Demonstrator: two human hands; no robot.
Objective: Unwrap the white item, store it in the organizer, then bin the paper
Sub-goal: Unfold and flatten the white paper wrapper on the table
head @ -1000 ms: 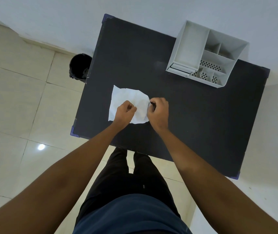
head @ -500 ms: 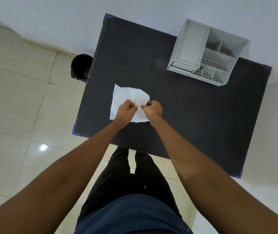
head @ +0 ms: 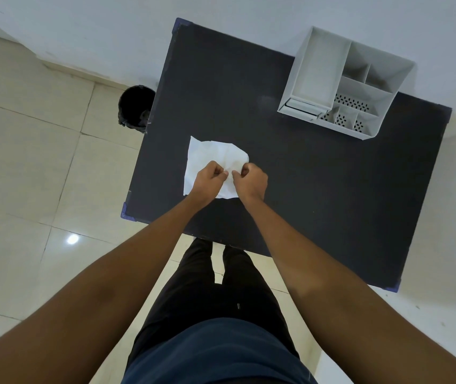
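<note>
A crumpled sheet of white paper [head: 211,156] lies spread on the black table [head: 304,176], towards its left side. My left hand [head: 207,180] and my right hand [head: 250,181] rest on the paper's near edge, knuckles almost touching, fingers curled and pinching the paper between them. The white item is hidden; I cannot tell whether it lies under my fingers. The white organizer [head: 343,87] with several compartments stands at the table's far right corner, well away from both hands.
A black bin [head: 135,108] stands on the tiled floor just past the table's left edge, near the wall. The white wall runs behind the table. My legs are at the table's near edge.
My right hand has slid left from the paper's right edge until it meets my left hand. The left hand has barely moved. The paper stays flat on the table.
</note>
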